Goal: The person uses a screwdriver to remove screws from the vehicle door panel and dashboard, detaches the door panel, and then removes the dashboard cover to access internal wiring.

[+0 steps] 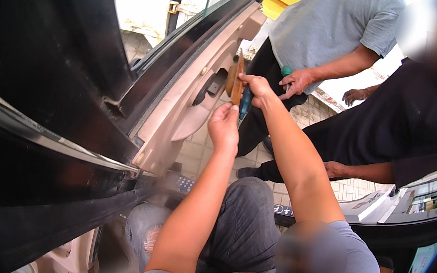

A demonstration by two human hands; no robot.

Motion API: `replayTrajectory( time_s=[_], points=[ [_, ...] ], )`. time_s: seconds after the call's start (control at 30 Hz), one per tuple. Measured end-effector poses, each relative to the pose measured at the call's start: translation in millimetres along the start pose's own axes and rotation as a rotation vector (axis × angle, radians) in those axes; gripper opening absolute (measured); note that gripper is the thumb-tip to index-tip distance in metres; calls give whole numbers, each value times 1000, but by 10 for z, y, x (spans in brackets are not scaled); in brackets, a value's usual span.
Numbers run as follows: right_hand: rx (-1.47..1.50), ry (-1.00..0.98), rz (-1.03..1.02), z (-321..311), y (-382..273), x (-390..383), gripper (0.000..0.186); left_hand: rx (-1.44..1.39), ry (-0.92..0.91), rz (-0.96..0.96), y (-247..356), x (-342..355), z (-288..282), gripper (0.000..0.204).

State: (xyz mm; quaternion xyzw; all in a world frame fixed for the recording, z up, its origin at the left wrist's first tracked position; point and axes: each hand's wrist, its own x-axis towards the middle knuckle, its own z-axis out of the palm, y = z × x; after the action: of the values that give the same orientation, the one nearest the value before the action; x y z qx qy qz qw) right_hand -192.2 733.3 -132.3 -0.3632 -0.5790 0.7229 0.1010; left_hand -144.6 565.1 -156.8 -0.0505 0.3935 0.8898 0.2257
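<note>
Trim (pixel 237 87), brown and narrow, is held nearly upright beside the pale door panel (pixel 169 111) of a car, in front of the dark recess (pixel 211 87) in that panel. The person's left hand (pixel 225 118) pinches its lower end, fingertips closed together on the edge. The right hand (pixel 258 89) grips it higher up, thumb and fingers clamped on the side, with a screwdriver (pixel 245 103) tucked in the same hand, its blue handle pointing down next to the trim. Whether the trim touches the panel cannot be told from this angle, and what lies behind it is hidden.

The step in hand appears to be handling the trim at the door, both hands steadying it at once. The next move, by the look of it, calls for an even grip at both ends, so that the thin piece does not bend or twist, and for care that the screwdriver does not scrape its face or the panel. Fully using that tool would probably mean leaving the trim to the left hand alone.

Just beyond, a co-worker in a grey shirt (pixel 333 28) stands with a green-handled tool (pixel 286 70) in one hand (pixel 299 81); a second person in dark clothes (pixel 389 119) is close by on the paving (pixel 197 153).
</note>
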Motion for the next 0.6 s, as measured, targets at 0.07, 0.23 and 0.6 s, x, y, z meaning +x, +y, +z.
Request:
replayTrajectory(
  time_s=[0.07,0.23,0.6],
  points=[
    [-4,6,51,77,-62,-75,19,28,59,10,-50,-49,27,24],
    [-128,76,25,254,6,-41,21,-8,144,-158,166,-26,-33,28],
    [-219,48,51,467,-82,-14,22,23,255,-148,369,281,-232,27]
  ],
)
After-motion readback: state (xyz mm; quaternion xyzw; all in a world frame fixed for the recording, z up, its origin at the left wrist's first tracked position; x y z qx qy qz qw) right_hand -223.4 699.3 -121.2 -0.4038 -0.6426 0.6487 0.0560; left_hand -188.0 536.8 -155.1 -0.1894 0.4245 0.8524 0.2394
